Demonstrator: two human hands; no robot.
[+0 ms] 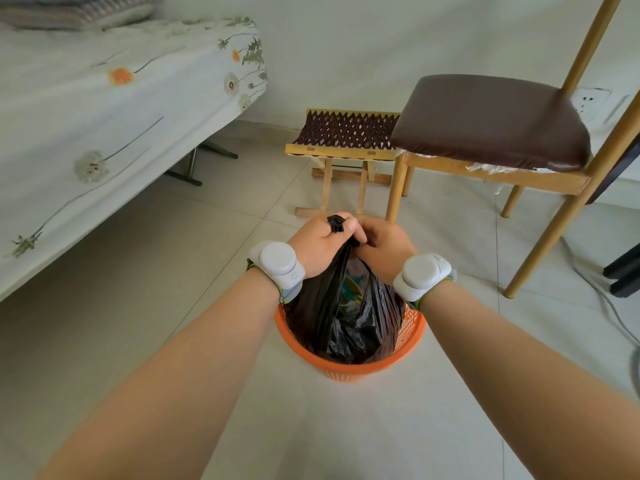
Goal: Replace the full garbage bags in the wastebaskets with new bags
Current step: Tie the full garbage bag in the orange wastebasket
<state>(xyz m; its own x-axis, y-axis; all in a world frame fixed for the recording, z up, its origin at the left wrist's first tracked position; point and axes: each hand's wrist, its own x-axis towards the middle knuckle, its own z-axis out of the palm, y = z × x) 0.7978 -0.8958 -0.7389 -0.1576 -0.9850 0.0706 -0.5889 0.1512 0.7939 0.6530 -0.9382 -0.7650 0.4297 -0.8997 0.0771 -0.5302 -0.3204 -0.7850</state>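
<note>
- Left hand (320, 245) fingers curl round the gathered neck of the black garbage bag (341, 317).
- Right hand (386, 249) fingers pinch the same neck (knuckles touching).
- Bag sits in the orange wastebasket (346, 370) on the floor.

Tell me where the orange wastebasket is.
Head view, low centre: the wastebasket stands on the floor below the left hand and right hand, holding the black bag.
</note>
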